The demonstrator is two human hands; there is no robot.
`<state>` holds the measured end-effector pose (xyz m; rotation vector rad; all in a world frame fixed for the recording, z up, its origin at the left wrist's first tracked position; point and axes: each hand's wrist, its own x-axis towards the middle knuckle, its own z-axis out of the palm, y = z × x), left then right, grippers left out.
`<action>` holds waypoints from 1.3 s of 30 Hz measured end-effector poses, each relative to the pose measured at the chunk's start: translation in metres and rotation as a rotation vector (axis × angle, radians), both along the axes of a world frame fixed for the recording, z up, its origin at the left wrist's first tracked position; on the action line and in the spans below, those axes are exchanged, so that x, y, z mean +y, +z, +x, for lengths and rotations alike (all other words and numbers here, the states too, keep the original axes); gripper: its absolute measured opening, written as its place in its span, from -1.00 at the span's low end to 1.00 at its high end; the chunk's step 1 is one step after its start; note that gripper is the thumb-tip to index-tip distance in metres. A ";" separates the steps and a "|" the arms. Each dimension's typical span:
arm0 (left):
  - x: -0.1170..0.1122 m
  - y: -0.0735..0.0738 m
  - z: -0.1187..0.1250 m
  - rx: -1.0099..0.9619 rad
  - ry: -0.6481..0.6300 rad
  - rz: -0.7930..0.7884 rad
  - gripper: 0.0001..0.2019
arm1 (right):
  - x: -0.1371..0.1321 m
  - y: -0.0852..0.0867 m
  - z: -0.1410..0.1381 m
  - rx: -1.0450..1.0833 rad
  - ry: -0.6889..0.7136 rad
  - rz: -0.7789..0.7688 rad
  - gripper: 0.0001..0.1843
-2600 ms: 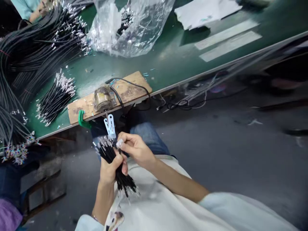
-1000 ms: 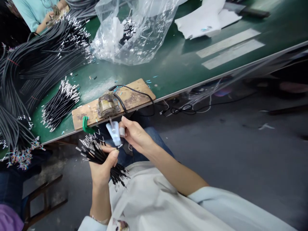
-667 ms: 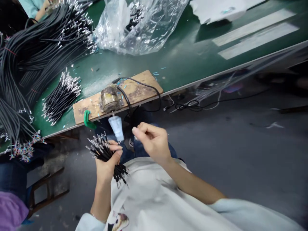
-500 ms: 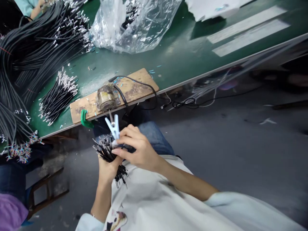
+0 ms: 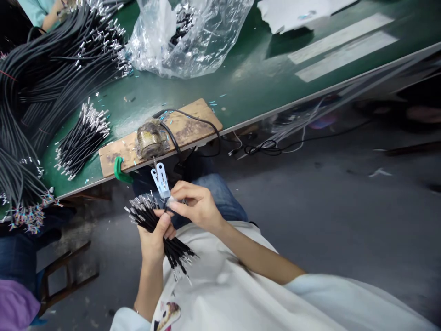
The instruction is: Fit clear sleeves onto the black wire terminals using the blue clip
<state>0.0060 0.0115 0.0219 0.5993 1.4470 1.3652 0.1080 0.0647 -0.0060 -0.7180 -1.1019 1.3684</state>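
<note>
My left hand (image 5: 151,243) is wrapped round a bundle of short black cables (image 5: 146,217) with silvery stripped ends, held over my lap. Its thumb and forefinger press near one cable that stands apart from the bundle. With its fingertips pinched, my right hand (image 5: 200,207) is just below a light blue clothespin (image 5: 161,183); a small whitish thing shows at the fingertips, too small to name. The clothespin sits on the thin shaft of a small motor (image 5: 150,140) wrapped in clear tape. That motor is fixed on a wooden board (image 5: 198,120) at the table edge.
A green clamp (image 5: 120,170) grips the board's left end. Another pile of short cables (image 5: 81,140) lies on the green table (image 5: 255,87). Long black cables (image 5: 44,69) and a clear plastic bag (image 5: 193,50) lie farther back. A co-worker's arm (image 5: 50,18) shows at top left.
My left hand has turned the bundle, so its lower ends point more to the right. The right fingers have drawn closer together under the clothespin, which has rotated on its shaft.
</note>
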 end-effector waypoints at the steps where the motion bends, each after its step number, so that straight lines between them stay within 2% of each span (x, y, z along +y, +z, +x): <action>1: -0.001 0.002 0.001 -0.051 -0.017 -0.025 -0.71 | 0.001 -0.002 0.000 0.036 0.053 -0.053 -0.86; 3: -0.002 0.006 0.003 -0.136 -0.058 -0.071 -0.71 | 0.004 -0.004 0.002 0.091 0.129 -0.149 -0.86; 6: -0.004 0.010 0.004 -0.169 -0.103 -0.104 -0.71 | 0.007 -0.001 0.005 0.101 0.126 -0.202 -0.87; 8: -0.003 0.010 0.003 -0.155 -0.116 -0.113 -0.69 | 0.006 0.004 0.009 0.033 0.101 -0.136 -0.90; 11: -0.001 0.007 0.001 -0.132 -0.120 -0.104 -0.67 | 0.003 0.011 0.012 -0.130 0.070 0.054 -0.94; 14: -0.001 0.002 -0.001 0.036 -0.136 -0.057 -0.72 | 0.000 0.012 0.012 -0.259 0.029 0.115 -0.80; 17: -0.001 -0.003 -0.003 0.257 -0.118 -0.010 -0.84 | 0.000 0.009 0.009 -0.340 -0.026 0.099 -0.70; 20: -0.001 -0.005 -0.003 0.336 -0.067 0.039 -0.92 | 0.004 0.006 0.009 -0.314 -0.077 0.039 -0.64; 23: 0.000 -0.004 -0.002 0.265 -0.123 0.044 -0.87 | 0.007 0.008 0.012 -0.209 -0.023 -0.027 -0.70; 26: 0.001 -0.004 -0.004 0.120 -0.148 0.008 -0.80 | 0.008 0.009 0.017 -0.167 0.133 0.064 -0.87; 29: 0.000 -0.007 -0.007 -0.044 -0.204 -0.031 -0.73 | 0.007 0.007 0.018 -0.139 0.215 0.095 -0.93; 34: -0.004 -0.021 -0.009 -0.124 -0.266 -0.040 -0.61 | -0.001 0.005 0.008 0.133 0.318 -0.148 -0.79; 36: -0.005 -0.027 -0.008 -0.127 -0.260 -0.037 -0.59 | -0.007 0.007 0.003 0.170 0.262 -0.180 -0.76; 37: -0.005 -0.029 -0.007 -0.127 -0.257 -0.036 -0.58 | -0.009 0.009 0.000 0.134 0.175 -0.148 -0.77; 39: -0.005 -0.030 -0.006 -0.122 -0.250 -0.032 -0.58 | -0.012 0.011 -0.003 -0.012 -0.080 0.033 -0.80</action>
